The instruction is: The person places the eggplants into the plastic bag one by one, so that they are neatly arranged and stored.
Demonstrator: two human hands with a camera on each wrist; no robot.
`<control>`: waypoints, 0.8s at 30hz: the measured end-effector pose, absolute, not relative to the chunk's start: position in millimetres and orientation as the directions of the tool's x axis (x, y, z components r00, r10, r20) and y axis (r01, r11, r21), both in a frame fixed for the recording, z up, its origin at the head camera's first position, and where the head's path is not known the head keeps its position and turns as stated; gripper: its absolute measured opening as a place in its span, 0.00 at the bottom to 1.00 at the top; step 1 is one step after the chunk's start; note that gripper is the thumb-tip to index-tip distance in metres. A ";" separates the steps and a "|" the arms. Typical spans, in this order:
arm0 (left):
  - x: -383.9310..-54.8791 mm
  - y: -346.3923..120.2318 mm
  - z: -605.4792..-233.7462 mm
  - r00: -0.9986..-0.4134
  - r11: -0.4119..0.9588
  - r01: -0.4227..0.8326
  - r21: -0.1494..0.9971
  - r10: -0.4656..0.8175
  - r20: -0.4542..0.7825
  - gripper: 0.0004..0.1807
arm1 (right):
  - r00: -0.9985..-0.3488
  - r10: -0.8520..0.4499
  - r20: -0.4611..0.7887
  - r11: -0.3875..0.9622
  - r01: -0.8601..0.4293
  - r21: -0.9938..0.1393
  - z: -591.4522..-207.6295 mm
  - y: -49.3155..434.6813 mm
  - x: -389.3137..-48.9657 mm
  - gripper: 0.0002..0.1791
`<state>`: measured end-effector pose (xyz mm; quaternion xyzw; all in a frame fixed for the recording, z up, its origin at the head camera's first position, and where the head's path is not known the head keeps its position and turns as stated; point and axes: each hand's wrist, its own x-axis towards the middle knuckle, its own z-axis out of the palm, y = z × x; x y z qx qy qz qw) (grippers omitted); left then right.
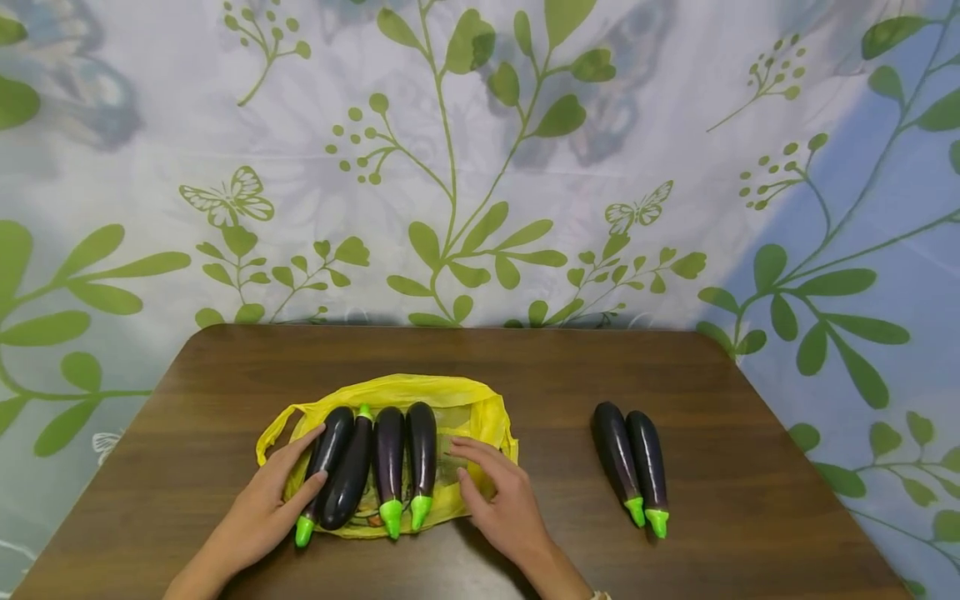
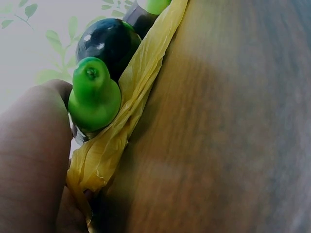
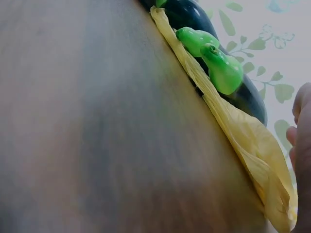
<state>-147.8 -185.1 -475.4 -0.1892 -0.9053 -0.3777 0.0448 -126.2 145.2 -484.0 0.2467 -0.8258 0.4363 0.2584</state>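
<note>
A yellow plastic bag (image 1: 405, 387) lies flat on the table with several eggplants on it, side by side. My left hand (image 1: 258, 508) rests along the leftmost eggplant (image 1: 330, 446), its thumb across the top and its fingers fairly straight at the left side. Close by lie a second eggplant (image 1: 348, 479) with its green stem end away from me, a third eggplant (image 1: 388, 458) and a fourth eggplant (image 1: 422, 446). Over the bag's right part is my right hand (image 1: 498, 492), fingers extended and nothing held. Whether it touches the bag, I cannot tell.
Two more eggplants (image 1: 630, 467) lie together on the right side of the brown wooden table (image 1: 555, 375), green ends toward me. A bag handle loop (image 1: 277, 433) sticks out left. Behind the table hangs a leaf-patterned curtain (image 1: 480, 167).
</note>
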 end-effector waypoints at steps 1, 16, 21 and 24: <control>-147.7 -185.5 -475.5 -0.924 0.643 0.377 0.666 0.308 0.226 0.33 | -0.743 -0.171 0.647 0.495 -0.633 -0.595 -483.7 145.9 -125.8 0.18; -153.3 -183.2 -474.1 -0.922 0.637 0.379 0.671 0.321 0.217 0.33 | -0.730 -0.069 0.680 0.517 -0.609 -0.602 -480.3 162.3 -119.5 0.17; -151.0 -185.6 -472.7 -0.928 0.636 0.361 0.682 0.318 0.195 0.34 | -0.740 -0.062 0.669 0.530 -0.593 -0.607 -479.6 163.8 -117.2 0.18; -149.2 -186.0 -472.7 -0.929 0.635 0.356 0.686 0.317 0.189 0.33 | -0.750 -0.040 0.660 0.543 -0.571 -0.616 -480.0 165.7 -114.7 0.19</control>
